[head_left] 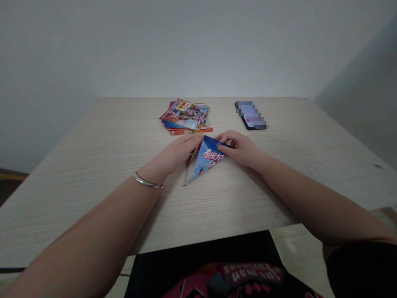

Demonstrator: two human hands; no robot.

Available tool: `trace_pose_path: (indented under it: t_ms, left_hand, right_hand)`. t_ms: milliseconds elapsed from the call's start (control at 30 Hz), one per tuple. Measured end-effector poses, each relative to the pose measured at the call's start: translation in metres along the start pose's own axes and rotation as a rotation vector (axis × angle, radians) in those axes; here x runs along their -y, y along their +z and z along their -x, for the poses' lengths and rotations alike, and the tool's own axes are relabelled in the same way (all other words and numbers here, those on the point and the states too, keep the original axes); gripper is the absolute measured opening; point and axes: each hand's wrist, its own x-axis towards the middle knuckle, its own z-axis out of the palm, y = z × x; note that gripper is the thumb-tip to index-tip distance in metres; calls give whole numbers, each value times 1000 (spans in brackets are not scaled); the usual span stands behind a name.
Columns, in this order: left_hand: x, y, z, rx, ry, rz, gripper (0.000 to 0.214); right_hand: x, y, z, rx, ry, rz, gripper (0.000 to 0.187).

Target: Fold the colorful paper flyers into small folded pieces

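A printed paper, blue with white and red lettering, is folded into a triangular shape just above the table. My left hand closes on its upper left side, near the top corner, with the fingertips partly hidden behind the paper. At the right corner my right hand pinches the paper, thumb in front and fingers behind. A second layer of the paper shows on the left, beneath the blue face. A silver bangle circles my left wrist.
Beyond my hands lies a fanned stack of colourful printed leaflets. A dark-edged phone, its screen blurred, rests to the right of the stack. The pale wood-grain table meets a wall at the back.
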Motion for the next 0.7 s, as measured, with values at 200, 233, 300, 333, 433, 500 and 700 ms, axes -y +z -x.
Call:
trace_pose_path:
  t_ms: [200,233,300,333,433,500,700]
  left_hand:
    - [-5,1,5,51,-34,37,20]
    - [-6,2,5,31,-49,40,18]
    - [-4,2,5,4,-79,81,19]
    - [-3,2,5,-13,-94,106,23]
    - [1,4,4,-61,-149,170,40]
    - [2,4,4,-65,-168,194,42]
    - [-8,6,7,-38,-65,216,31]
  right_hand:
    - [3,3,-3,-116,90,63,13]
    - [4,3,-3,-117,83,64,12]
    - [8,3,-3,-121,62,75,11]
    - [9,3,-3,-124,51,83,11]
    - [15,4,-1,-133,42,73,15]
    - [18,6,0,-131,55,35,19]
    - [22,11,0,-97,107,-44,18]
